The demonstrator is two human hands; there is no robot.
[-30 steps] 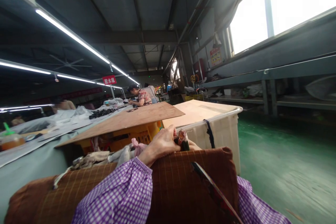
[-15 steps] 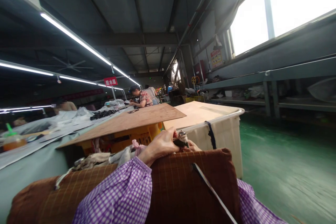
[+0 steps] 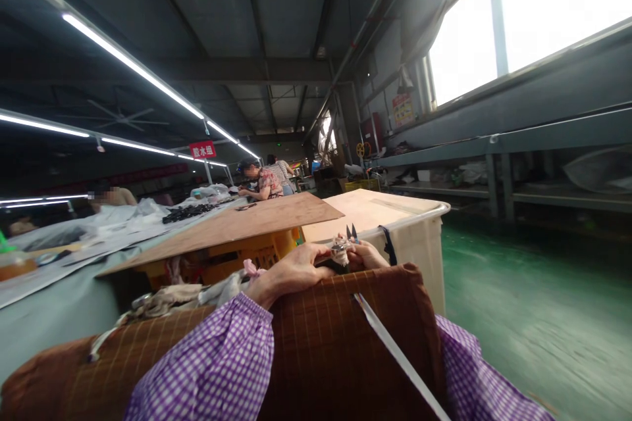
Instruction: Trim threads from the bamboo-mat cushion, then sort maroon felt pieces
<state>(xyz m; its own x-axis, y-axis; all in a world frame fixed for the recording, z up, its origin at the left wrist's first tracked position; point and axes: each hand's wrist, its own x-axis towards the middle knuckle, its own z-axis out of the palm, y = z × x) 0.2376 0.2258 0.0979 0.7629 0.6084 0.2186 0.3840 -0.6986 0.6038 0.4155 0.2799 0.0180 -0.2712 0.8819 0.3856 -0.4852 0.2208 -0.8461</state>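
Note:
My left hand (image 3: 296,266) is closed on a small dark piece with a pale, cloth-like wrapped part and something shiny (image 3: 340,248) at its top; its exact kind I cannot make out. Close against it, my right hand (image 3: 369,255) is closed round thread snips (image 3: 351,233), whose two dark pointed blades stick up a little apart. Both hands are just above the far edge of a brown checked padded cloth (image 3: 355,342) in front of me. A pale flat strap (image 3: 395,355) runs down over this cloth.
Beyond my hands are a brown board (image 3: 276,217) and a cream bin (image 3: 419,250) topped by a light board. Cloths (image 3: 172,296) lie at the left, beside a table (image 3: 64,302). Co-workers (image 3: 266,184) lean over work farther back. Green floor (image 3: 518,283) stretches right.
My right hand has come up into sight with the snips' blades showing beside the left hand. The wrapped piece is turned differently, and the view has shifted slightly.

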